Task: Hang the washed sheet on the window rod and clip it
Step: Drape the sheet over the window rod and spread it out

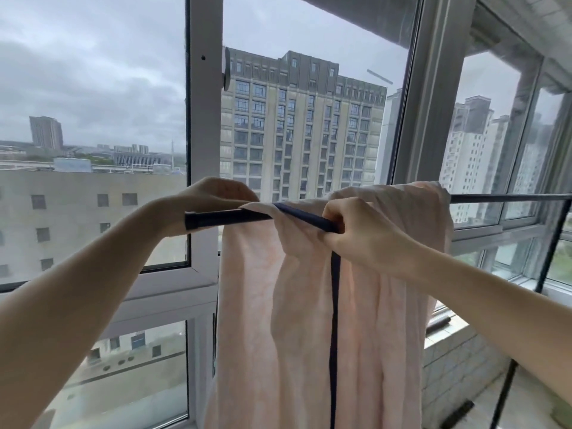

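Left hand: where the rod's capped end juts out at about nine o'clock, I see my left hand (213,193) reaching over and behind it, fingers curled on the pink cloth at the sheet's left edge.
Rod: the dark rod (229,217) runs level across the window, from its cap at left to a thin bare stretch at three o'clock.
Sheet: the pale pink sheet (380,320) is draped over the rod at centre, bunched in folds and hanging straight down toward six o'clock.
Trim: a dark blue trim (335,320) edges the sheet, slanting from the rod to my right fist, then dropping vertically.
Right hand: my right hand (356,230), just right of centre, is clenched round the trimmed fold, fingers wrapped on the cloth right below the rod.
Window frame: the white window frame (204,125) stands upright at twelve o'clock behind the rod.
Outside: a tall grey tower block (303,131) fills the middle pane under cloudy sky.
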